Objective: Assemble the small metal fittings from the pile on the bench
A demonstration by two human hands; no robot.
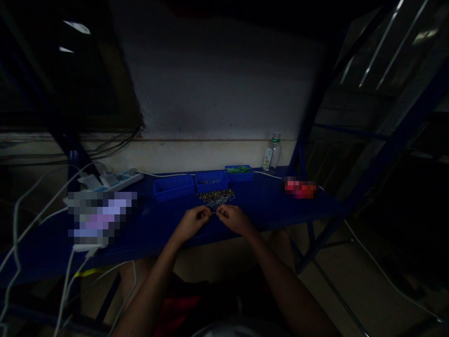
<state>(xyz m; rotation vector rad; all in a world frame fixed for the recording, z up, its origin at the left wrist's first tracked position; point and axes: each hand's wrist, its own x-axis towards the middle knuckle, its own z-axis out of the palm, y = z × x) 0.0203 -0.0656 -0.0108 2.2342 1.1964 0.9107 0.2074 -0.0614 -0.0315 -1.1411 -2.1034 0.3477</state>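
The place looks like a dim workshop. A long, narrow blue workbench (pixel 273 201) stands between blue metal frame posts (pixel 317 96), against a scuffed two-tone wall (pixel 224 84). Small rectangular blue plastic bins (pixel 174 188) line its back, behind a loose heap of tiny brass-coloured and silvery metal parts (pixel 216 195); dark loose cables (pixel 115 142) trail along the wall.

There are two hands (pixel 191 222), three bins (pixel 173 192), one bottle (pixel 272 155).
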